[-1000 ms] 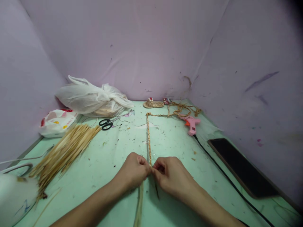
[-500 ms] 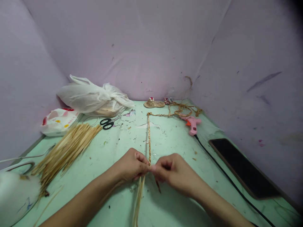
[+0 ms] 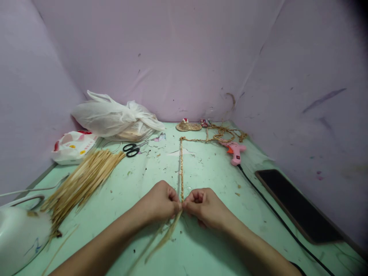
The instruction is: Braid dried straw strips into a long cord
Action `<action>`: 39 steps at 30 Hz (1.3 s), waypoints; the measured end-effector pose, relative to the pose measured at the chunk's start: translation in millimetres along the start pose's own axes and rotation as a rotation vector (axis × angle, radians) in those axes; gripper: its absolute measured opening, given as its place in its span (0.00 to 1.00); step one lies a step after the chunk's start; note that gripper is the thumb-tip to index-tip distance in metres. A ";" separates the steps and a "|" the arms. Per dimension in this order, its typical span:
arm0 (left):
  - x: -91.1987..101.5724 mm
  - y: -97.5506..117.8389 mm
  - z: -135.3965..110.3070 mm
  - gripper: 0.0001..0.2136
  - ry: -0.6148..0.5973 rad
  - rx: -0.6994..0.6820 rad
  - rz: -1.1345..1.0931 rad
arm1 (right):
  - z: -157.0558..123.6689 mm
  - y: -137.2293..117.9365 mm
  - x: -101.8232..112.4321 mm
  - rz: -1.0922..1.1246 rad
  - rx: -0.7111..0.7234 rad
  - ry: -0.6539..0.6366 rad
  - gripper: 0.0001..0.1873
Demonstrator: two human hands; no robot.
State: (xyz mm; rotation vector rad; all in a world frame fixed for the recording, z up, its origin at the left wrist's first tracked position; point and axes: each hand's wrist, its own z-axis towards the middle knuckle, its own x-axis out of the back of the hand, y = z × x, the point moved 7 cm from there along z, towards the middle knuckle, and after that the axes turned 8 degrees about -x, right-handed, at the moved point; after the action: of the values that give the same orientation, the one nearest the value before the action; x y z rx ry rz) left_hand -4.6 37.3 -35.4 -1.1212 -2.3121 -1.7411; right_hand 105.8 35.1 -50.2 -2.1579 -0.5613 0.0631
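The braid (image 3: 181,168) is straw-coloured, slim and tightly plaited, with a bumpy, ropy texture. It runs straight down the middle of the surface (image 3: 149,176), bends sharply toward the far edge, and leads right to a loose tangle (image 3: 224,133) by the far right corner. Left hand (image 3: 165,201) and right hand (image 3: 208,207) meet at its near end, fingertips pinching the plait, other fingers curled. Flat, unbraided strands (image 3: 165,237) fan out below. Toward the left edge lies a bundle (image 3: 86,180) of dry, ribbon-like straw, its far end touching the black-handled scissors (image 3: 132,149).
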 end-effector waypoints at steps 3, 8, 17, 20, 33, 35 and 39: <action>6.0 5.9 -8.4 0.08 0.057 0.017 0.232 | 1.8 1.5 -4.1 0.067 -0.007 -0.053 0.04; -6.4 20.7 -24.2 0.11 0.134 0.015 0.517 | 1.0 3.9 -8.7 0.243 0.003 -0.121 0.01; -33.1 38.2 -36.4 0.12 0.105 -0.062 0.753 | 5.8 7.7 -12.5 0.214 0.017 -0.054 0.05; -18.2 38.7 -32.1 0.11 0.076 -0.066 0.614 | 5.4 6.2 -12.7 0.197 0.024 -0.090 0.05; -17.1 -10.1 -1.8 0.06 -0.012 0.261 -0.377 | 4.0 0.5 -7.9 -0.047 0.145 -0.147 0.05; -18.1 -13.0 -2.0 0.06 0.006 0.280 -0.284 | 1.6 -2.6 -2.9 -0.197 0.232 -0.050 0.02; -17.9 -12.7 1.5 0.05 0.044 0.214 -0.210 | -10.0 -10.8 4.8 -0.498 0.331 0.147 0.05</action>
State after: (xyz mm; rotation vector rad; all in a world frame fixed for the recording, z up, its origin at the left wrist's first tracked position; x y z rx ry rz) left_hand 2.1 28.0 -54.1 -0.8246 -2.5937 -1.5087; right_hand 108.5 35.1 -35.0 -1.6407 -0.9154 -0.2562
